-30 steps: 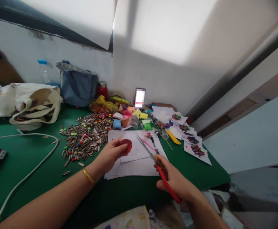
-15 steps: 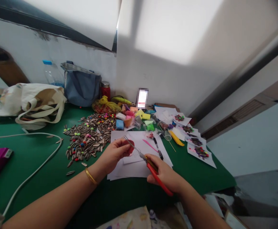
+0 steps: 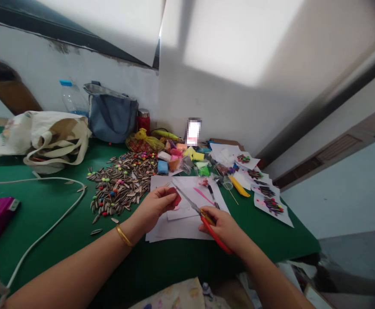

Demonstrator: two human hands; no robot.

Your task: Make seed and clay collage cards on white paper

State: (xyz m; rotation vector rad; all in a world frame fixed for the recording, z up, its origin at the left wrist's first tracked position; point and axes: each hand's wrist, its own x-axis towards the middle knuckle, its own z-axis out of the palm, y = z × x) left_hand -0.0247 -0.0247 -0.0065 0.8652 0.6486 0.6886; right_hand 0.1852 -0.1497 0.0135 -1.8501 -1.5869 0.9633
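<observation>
My left hand (image 3: 157, 207) is closed on a small flat red piece (image 3: 175, 198), pinched between thumb and fingers; its material I cannot make out. My right hand (image 3: 221, 227) grips a pair of scissors (image 3: 215, 234) with red and yellow handles. The blades point up and left, their tips just beside the red piece. Beneath both hands lie sheets of white paper (image 3: 161, 229) with faint drawn lines. On the paper rest a black marker (image 3: 212, 194) and a pink strip (image 3: 203, 195).
A heap of striped sunflower seeds with coloured beads (image 3: 119, 182) spreads to the left. Behind the paper sit coloured clay packs (image 3: 162, 167). A yellow cutter (image 3: 239, 187) and seed-covered papers (image 3: 272, 206) lie right. A white cable (image 3: 50, 227) crosses the left side; bags (image 3: 111, 118) stand behind.
My right hand has drawn the scissors slightly down and right. The blades, which overlapped the red piece, now lie beside it. The red piece has turned a little in my left hand.
</observation>
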